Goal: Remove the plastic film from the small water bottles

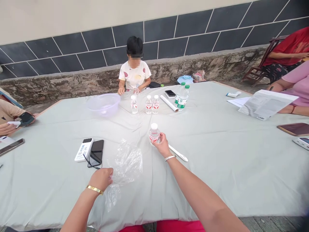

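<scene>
My right hand [162, 145] is closed around a small clear water bottle [154, 133] with a white cap and a red-and-white label, upright over the middle of the table. Crumpled clear plastic film [127, 161] is gripped by my left hand [102, 178], its folds spreading to the right and below. A white stick-like utensil [178, 153] lies just beside my right wrist. Farther back stand three similar small bottles, a lone bottle [134, 104] on the left and a pair [152, 104] side by side.
A white power bank [84, 149] and a black phone [96, 153] lie left of the film. Behind are a translucent purple basin [103, 104], a white roll [169, 103] and two green-capped bottles [182, 96]. A person [134, 72] sits opposite; others sit at both sides, papers [266, 104] at right.
</scene>
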### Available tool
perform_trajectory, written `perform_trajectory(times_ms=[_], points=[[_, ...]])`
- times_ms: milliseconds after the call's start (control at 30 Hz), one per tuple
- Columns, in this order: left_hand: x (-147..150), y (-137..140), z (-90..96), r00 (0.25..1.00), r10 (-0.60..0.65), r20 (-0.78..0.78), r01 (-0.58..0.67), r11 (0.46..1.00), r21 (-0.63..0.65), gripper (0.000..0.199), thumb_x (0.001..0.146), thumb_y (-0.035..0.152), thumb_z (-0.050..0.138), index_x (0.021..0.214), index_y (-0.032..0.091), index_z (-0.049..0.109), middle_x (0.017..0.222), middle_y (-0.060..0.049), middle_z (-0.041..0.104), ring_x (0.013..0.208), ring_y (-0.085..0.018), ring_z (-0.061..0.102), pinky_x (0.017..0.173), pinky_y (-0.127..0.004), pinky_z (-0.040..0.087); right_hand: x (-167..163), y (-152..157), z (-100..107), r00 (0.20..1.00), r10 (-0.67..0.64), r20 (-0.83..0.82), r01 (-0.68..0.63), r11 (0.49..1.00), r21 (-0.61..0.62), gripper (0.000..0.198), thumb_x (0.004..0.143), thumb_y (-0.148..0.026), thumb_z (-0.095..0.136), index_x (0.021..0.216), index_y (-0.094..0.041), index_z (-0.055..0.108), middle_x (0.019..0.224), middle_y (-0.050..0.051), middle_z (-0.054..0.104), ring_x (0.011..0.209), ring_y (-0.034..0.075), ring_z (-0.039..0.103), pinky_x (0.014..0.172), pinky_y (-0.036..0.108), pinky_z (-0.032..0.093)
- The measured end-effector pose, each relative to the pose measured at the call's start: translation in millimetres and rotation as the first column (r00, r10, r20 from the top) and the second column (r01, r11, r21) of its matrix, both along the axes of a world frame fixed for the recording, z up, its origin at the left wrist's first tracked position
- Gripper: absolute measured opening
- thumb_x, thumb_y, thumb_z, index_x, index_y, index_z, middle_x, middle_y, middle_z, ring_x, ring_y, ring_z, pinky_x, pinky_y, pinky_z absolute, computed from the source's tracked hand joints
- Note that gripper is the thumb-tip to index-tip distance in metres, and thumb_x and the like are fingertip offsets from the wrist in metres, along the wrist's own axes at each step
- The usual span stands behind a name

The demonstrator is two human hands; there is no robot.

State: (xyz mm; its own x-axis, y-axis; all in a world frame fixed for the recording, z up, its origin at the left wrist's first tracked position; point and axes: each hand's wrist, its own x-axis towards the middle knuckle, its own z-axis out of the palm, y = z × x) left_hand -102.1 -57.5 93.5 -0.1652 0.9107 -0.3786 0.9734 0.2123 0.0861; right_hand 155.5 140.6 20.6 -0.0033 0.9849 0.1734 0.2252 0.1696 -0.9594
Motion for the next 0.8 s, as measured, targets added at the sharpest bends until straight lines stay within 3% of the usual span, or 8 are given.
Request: perform_trajectory(times_ms=[200,300,400,500,567,667,733,800], points=[[34,-4,22.8,0.995,-0.048,0.083,0.04,0.995,0.094,0.059,0.074,0.011,0.044,0.132,0.023,0.041,0.063,-0.001,0.06,0.066,-0.021,0.058,0.06,-0.027,0.037,13,-47,19,0.968,-0.068,0.242,0.042,0.993,0.113,0.052,0.074,-0.039,0.058,0.121,-0.019,0.045,0.121,0.012,0.052,0.113,0.026,0.048,0.096,0.044,0.038],[54,-4,44.7,0.906,-0.143,0.398,0.103,0.987,0.12,0.057,0.075,0.017,0.048,0.131,0.029,0.046,0.069,0.0,0.064,0.069,-0.019,0.058,0.068,-0.028,0.042,9,-91,52,0.943,0.269,0.196,-0.294,0.949,0.11,0.051,0.076,-0.045,0.057,0.12,-0.021,0.049,0.12,0.011,0.053,0.112,0.025,0.049,0.096,0.042,0.039],[69,-3,67.6,0.613,-0.178,0.77,0.095,0.984,0.151,0.029,0.073,0.03,0.057,0.099,0.025,0.068,0.084,-0.004,0.069,0.077,-0.019,0.06,0.075,-0.03,0.046,-5,-120,82,0.579,0.814,0.047,-0.815,0.58,-0.01,0.073,0.061,-0.053,0.07,0.123,-0.022,0.049,0.119,0.008,0.055,0.11,0.024,0.051,0.095,0.037,0.04],[69,1,77.9,0.429,-0.067,0.901,-0.239,0.953,0.185,0.028,0.066,0.041,0.067,0.082,0.018,0.069,0.077,-0.006,0.068,0.071,-0.02,0.061,0.068,-0.032,0.05,-19,-133,86,0.296,0.944,-0.143,-0.952,0.281,-0.118,0.055,0.058,-0.05,0.073,0.1,-0.019,0.06,0.092,0.0,0.062,0.086,0.017,0.057,0.08,0.029,0.046],[62,6,73.9,0.331,-0.009,0.944,-0.507,0.842,0.185,0.036,0.062,0.044,0.071,0.082,0.016,0.066,0.07,-0.005,0.066,0.067,-0.019,0.062,0.064,-0.032,0.05,-23,-138,74,0.344,0.916,-0.208,-0.932,0.305,-0.198,0.035,0.064,-0.042,0.071,0.085,-0.016,0.061,0.076,-0.003,0.059,0.072,0.013,0.056,0.069,0.024,0.046],[51,15,55.2,0.239,0.026,0.971,-0.779,0.602,0.175,0.045,0.057,0.045,0.074,0.088,0.015,0.063,0.072,-0.005,0.066,0.071,-0.02,0.064,0.067,-0.033,0.051,-24,-149,55,0.536,0.832,-0.145,-0.815,0.465,-0.346,0.011,0.075,-0.027,0.057,0.08,-0.017,0.057,0.063,-0.005,0.053,0.06,0.01,0.053,0.057,0.02,0.042],[49,20,39.1,0.326,0.085,0.942,-0.844,0.475,0.249,0.044,0.058,0.043,0.072,0.092,0.016,0.063,0.082,-0.006,0.068,0.077,-0.021,0.064,0.073,-0.036,0.05,-20,-155,52,0.584,0.81,0.061,-0.739,0.561,-0.374,0.008,0.077,-0.019,0.05,0.082,-0.019,0.057,0.063,-0.004,0.052,0.058,0.01,0.053,0.056,0.02,0.04],[51,23,24.4,0.523,0.13,0.842,-0.781,0.469,0.413,0.037,0.062,0.039,0.068,0.093,0.019,0.065,0.093,-0.008,0.068,0.088,-0.024,0.062,0.081,-0.038,0.047,-14,-158,59,0.538,0.766,0.353,-0.707,0.638,-0.307,0.01,0.076,-0.015,0.047,0.079,-0.019,0.055,0.065,-0.002,0.055,0.061,0.012,0.052,0.06,0.022,0.039]])
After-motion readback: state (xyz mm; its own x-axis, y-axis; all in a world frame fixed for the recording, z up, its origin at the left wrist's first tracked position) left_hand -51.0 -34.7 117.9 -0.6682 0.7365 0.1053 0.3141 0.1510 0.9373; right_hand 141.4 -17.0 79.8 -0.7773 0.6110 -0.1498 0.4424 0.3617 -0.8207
